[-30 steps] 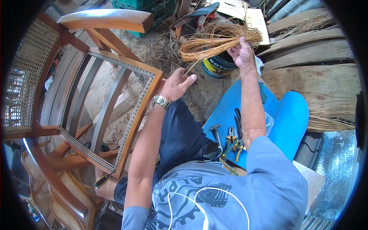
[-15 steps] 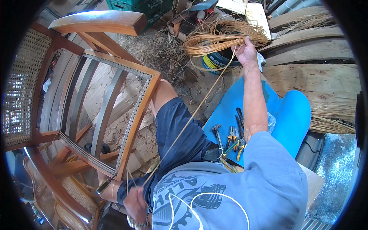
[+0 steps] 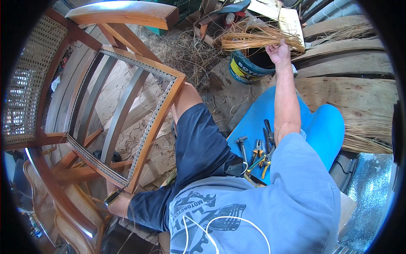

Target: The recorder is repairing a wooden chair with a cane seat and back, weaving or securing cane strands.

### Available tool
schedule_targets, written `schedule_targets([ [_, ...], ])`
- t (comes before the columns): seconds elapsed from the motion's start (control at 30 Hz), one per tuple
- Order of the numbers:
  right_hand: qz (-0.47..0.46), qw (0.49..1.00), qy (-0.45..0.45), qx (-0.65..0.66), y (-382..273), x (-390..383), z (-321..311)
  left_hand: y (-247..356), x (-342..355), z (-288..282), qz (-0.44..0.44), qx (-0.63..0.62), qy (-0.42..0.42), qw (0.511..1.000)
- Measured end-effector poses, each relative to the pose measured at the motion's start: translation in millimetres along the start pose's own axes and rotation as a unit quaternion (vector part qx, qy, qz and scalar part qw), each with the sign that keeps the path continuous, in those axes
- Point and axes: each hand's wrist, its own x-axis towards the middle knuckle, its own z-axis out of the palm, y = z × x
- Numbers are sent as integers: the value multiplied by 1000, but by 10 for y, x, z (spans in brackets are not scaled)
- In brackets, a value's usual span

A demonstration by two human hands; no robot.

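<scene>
My right hand [image 3: 278, 51] is raised at the upper right, palm up, with curled fingers on a looped bundle of orange-tan cane strands [image 3: 253, 40]. The bundle lies over a dark teal bucket [image 3: 244, 70]. My left hand is out of view. Left of my legs stands a wooden armchair with a woven cane back [image 3: 25, 84] and an open seat frame [image 3: 150, 131] with slats and a row of holes along it. A yellow-black screwdriver [image 3: 112, 196] is at the seat's front corner.
Pliers [image 3: 257, 150] and a hammer [image 3: 242, 146] lie on a blue mat [image 3: 321, 131] to my right, beside curved boards [image 3: 330, 91] with loose fibres and a foil-covered sheet [image 3: 368, 190]. Behind are a green crate [image 3: 186, 10] and tangled fibre scraps [image 3: 182, 55].
My left hand drew back from the bundle to low by my lap with a long strand, then left view. My right hand and the bundle shifted slightly right.
</scene>
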Motion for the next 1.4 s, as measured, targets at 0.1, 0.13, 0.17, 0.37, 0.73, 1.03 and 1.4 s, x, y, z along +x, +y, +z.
schedule_targets([
  [0.1,-7,999,24,-23,-162,40,-87,-175,8,-47,-15,-1,15,1000],
  [0.13,-16,997,72,-38,-258,53,-157,-224,-1,-65,-20,-2,18,1000],
  [0.17,-26,994,89,-52,-319,83,-233,-270,1,-67,-25,-4,22,999],
  [0.37,-12,980,188,-61,-341,252,-1103,-463,33,-48,-42,-18,33,998],
  [0.73,104,898,306,-300,282,-162,-1322,-648,164,-79,-58,-21,36,997],
  [1.03,55,819,325,-469,314,95,-1194,-664,210,-132,-92,-21,38,995],
  [1.4,55,731,165,-659,-1227,330,-700,-752,461,-144,-51,-36,25,998],
])
